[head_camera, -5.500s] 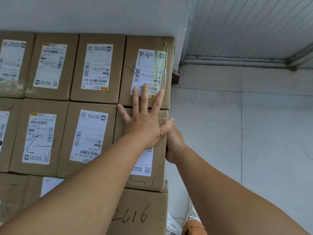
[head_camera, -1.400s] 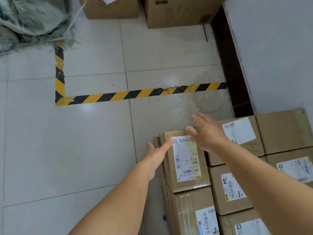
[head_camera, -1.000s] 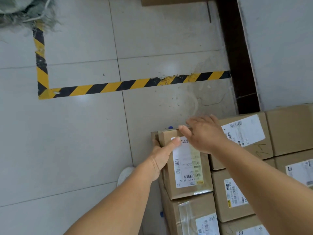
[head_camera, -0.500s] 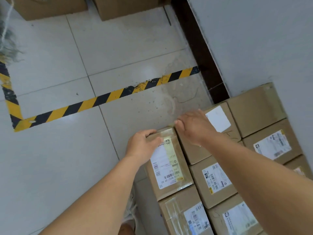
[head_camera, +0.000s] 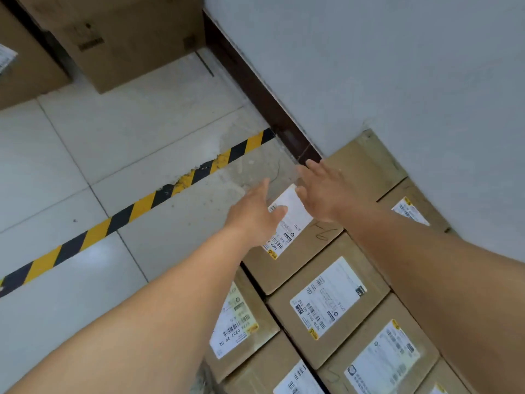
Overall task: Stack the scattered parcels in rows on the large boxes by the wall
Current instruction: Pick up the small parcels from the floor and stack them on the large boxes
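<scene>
Brown labelled parcels lie in rows against the grey wall at the lower right. Both my arms reach over them to the end parcel of the middle row (head_camera: pixel 295 251), which carries a white label. My left hand (head_camera: pixel 255 214) hovers with straight fingers at that parcel's left far corner. My right hand (head_camera: pixel 326 191) is spread flat over its far right edge. Neither hand holds anything. Nearer me, the outer-row parcel (head_camera: pixel 241 322) with a yellow-tinted label lies under my left forearm. Another labelled parcel (head_camera: pixel 326 302) follows in the middle row.
Grey tiled floor spreads to the left, crossed by a yellow-and-black tape stripe (head_camera: pixel 136 206). Two large cardboard boxes (head_camera: pixel 119 38) stand on the floor at the top left. A dark skirting strip (head_camera: pixel 261 100) runs along the wall (head_camera: pixel 397 66).
Both hands left the outer-row parcel with the yellow-tinted label and moved forward to the end parcel of the middle row. Their fingers have straightened. The view swung right, toward the wall.
</scene>
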### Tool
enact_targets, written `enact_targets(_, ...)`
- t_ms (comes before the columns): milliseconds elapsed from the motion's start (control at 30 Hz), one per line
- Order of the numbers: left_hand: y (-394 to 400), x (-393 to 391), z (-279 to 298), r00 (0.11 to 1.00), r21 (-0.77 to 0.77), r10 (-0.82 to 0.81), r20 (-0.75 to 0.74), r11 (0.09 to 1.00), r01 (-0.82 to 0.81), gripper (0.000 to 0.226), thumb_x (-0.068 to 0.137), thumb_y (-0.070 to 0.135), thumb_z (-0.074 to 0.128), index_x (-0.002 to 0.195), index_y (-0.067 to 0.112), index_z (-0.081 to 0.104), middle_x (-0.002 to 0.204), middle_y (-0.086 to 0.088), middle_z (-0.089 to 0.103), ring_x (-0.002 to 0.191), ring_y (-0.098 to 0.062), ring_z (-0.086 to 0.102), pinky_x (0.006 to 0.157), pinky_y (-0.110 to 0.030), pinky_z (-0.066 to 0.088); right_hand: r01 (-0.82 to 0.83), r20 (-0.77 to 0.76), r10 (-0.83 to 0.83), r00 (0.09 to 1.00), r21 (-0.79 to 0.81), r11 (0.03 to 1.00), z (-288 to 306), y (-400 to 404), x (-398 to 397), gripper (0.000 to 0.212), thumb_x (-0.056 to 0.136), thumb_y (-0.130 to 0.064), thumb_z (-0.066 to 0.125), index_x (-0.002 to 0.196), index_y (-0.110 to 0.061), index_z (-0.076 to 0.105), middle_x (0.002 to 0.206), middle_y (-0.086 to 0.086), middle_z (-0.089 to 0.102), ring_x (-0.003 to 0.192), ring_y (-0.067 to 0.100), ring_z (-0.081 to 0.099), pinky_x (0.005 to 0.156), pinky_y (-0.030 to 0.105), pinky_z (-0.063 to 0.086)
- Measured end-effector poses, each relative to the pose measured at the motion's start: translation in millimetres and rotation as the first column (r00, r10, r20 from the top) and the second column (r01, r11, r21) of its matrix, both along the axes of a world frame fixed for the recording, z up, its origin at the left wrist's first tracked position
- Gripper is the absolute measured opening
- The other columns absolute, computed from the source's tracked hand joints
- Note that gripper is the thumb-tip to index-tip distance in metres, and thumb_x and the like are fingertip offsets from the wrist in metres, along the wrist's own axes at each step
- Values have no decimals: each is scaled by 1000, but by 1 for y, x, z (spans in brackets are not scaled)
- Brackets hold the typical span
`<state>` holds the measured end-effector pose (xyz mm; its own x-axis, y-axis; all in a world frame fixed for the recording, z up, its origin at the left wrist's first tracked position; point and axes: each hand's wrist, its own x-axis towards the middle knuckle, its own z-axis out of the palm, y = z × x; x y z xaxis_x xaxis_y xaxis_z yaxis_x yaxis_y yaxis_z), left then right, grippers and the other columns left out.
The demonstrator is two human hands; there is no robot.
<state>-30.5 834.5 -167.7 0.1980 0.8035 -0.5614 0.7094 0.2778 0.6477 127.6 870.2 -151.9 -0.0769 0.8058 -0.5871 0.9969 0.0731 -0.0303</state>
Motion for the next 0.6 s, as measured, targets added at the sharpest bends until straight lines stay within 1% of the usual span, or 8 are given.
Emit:
enact_targets(100, 29, 29, -7, 996, -19, -78, 42, 997, 78, 75, 96, 42, 51, 154, 25, 7, 159, 1, 21, 144, -20, 25, 114, -36, 27, 25, 49, -24, 999, -26, 999, -10, 15, 11, 57, 103, -39, 24, 155, -26, 5, 162, -3, -6, 148, 24, -12, 118, 48, 0)
enact_targets(167, 41, 38, -15, 994, -68, -105, 32, 992, 107, 74, 95, 40, 52, 154, 25, 9, 157, -2, 27, 141, -23, 31, 111, -37, 33, 23, 49, -21, 999, -31, 999, -18, 24, 13, 56, 102, -41, 24, 154, -29, 7, 162, -5, -5, 147, 24, -14, 117, 50, -1)
enact_targets(267, 45, 42, -29, 986, -69, -163, -38, 985, 161, 61, 96, 36, 51, 150, 22, 26, 143, -4, 48, 126, -24, 48, 99, -36, 44, -6, 43, 5, 999, 5, 1000, -29, 31, 18, 53, 102, -42, 23, 152, -27, 20, 161, -6, 9, 148, 24, -10, 117, 47, 5)
enact_targets(333, 40, 42, -33, 984, -33, -159, -77, 987, 157, 57, 97, 33, 49, 149, 23, 28, 136, -3, 53, 121, -24, 52, 95, -34, 45, -43, 27, 42, 999, 48, 998, -36, 29, 22, 50, 102, -43, 23, 149, -25, 28, 158, -4, 21, 148, 24, -5, 118, 43, 9)
enact_targets(400, 37, 45, -34, 984, -15, -154, -91, 988, 153, 59, 97, 32, 49, 151, 24, 24, 138, -3, 52, 123, -24, 50, 95, -33, 43, -68, 2, 68, 998, 68, 995, -41, 25, 27, 49, 102, -43, 22, 147, -24, 32, 156, -2, 25, 148, 25, -2, 120, 44, 9)
enact_targets(467, 37, 48, -34, 985, -10, -147, -89, 989, 147, 60, 97, 31, 50, 151, 23, 24, 139, -4, 51, 125, -23, 48, 97, -33, 42, -29, -23, 30, 999, 56, 998, -42, 23, 28, 50, 103, -43, 23, 148, -24, 30, 157, -2, 22, 148, 26, -7, 119, 48, 10)
enact_targets(500, 38, 49, -35, 986, -14, -142, -85, 990, 142, 60, 97, 31, 50, 151, 23, 25, 140, -4, 50, 127, -24, 47, 100, -34, 42, -5, -26, 6, 1000, 41, 999, -40, 24, 26, 51, 103, -42, 23, 150, -23, 26, 159, -2, 18, 148, 26, -10, 119, 48, 9)
enact_targets(600, 36, 51, -32, 984, -31, -142, -112, 990, 140, 61, 97, 34, 49, 151, 24, 21, 147, -3, 42, 133, -23, 40, 108, -41, 35, 26, -33, -26, 999, 13, 1000, -31, 16, 24, 57, 103, -44, 22, 154, -24, 7, 162, -4, -3, 146, 23, -20, 120, 47, 0)
